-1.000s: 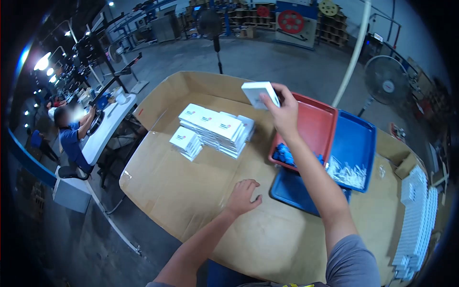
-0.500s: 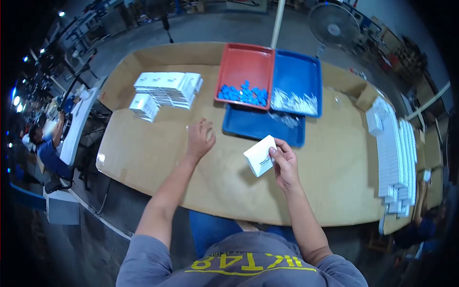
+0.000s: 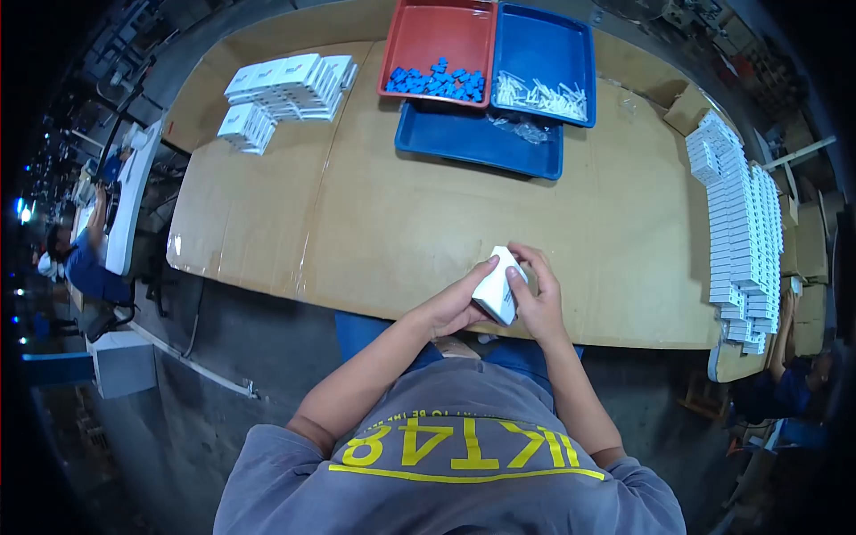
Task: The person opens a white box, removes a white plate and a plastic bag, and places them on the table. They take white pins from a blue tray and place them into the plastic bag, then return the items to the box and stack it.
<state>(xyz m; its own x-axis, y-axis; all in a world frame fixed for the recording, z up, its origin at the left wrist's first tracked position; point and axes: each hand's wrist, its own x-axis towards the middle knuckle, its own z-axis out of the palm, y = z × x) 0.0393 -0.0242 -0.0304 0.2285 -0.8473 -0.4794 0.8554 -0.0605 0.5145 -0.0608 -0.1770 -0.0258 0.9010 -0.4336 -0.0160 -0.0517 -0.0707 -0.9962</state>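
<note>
A small white box [image 3: 496, 291] with printing on it is held over the table's near edge, tilted, between both hands. My left hand [image 3: 459, 299] grips it from the left, thumb along its upper side. On the right, my right hand [image 3: 538, 294] has its thumb on the box's face and its fingers behind the far side. Parts of the box are covered by my fingers.
A red tray [image 3: 437, 36] holds blue pieces; a blue tray [image 3: 544, 53] holds white sticks. Another blue tray [image 3: 477, 153] holds clear plastic. White boxes stand stacked at left [image 3: 285, 85] and right [image 3: 744, 232]. People sit at both sides.
My left hand has come from the table over to the box and taken hold of it. My right hand has brought the box closer to my body. The view has tilted downward.
</note>
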